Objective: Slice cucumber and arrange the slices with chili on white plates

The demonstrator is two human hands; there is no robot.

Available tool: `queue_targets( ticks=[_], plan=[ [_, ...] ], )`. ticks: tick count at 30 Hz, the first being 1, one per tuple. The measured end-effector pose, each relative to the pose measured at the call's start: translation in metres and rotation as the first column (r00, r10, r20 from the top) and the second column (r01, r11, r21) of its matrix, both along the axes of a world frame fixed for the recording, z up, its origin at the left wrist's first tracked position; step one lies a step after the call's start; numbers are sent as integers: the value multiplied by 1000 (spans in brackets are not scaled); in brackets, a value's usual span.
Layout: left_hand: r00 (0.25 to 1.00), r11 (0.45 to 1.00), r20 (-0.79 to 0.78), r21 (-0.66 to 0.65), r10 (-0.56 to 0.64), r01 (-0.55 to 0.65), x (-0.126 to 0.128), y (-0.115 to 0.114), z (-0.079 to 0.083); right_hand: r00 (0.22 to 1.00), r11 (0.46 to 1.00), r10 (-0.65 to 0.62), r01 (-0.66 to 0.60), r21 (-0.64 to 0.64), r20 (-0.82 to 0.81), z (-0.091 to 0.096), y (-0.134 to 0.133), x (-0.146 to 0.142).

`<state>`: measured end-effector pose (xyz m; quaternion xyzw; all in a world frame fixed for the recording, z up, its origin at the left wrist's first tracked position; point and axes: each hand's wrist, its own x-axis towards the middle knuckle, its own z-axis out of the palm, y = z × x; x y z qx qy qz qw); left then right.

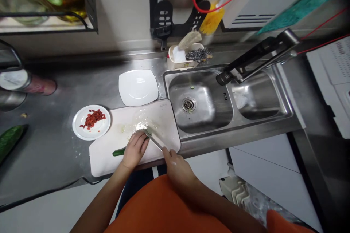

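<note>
Green cucumber (119, 151), lower centre of frame, on white board (167, 125): cutting seemingly under way, a length uncut. Left hand (135, 148), fingers curled, pins it; right hand (176, 164), closed, grips knife (154, 141). Red pieces (94, 119), centre-left, already chopped.

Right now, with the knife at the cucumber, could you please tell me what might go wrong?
The fingers of the left hand lie close to the knife in the right hand, so a slip could cut them. The cutting board has a shiny, apparently wet patch, so the cucumber might slide. The round white plate of red pieces crowds the board's left side, so a nudge could spill them.
</note>
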<state>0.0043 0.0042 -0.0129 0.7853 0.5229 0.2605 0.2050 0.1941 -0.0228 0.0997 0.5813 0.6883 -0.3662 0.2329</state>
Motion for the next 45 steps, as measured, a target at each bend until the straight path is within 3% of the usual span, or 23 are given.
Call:
queue_targets(
  ticks=[26, 45],
  plan=[
    [1000, 999, -4, 41, -28, 28, 2, 3, 5, 1000, 999, 23, -23, -36, -9, 9, 15, -1],
    [1000, 999, -2, 35, -17, 17, 3, 3, 7, 999, 998, 14, -16, -56, -34, 6, 25, -4]
  ],
)
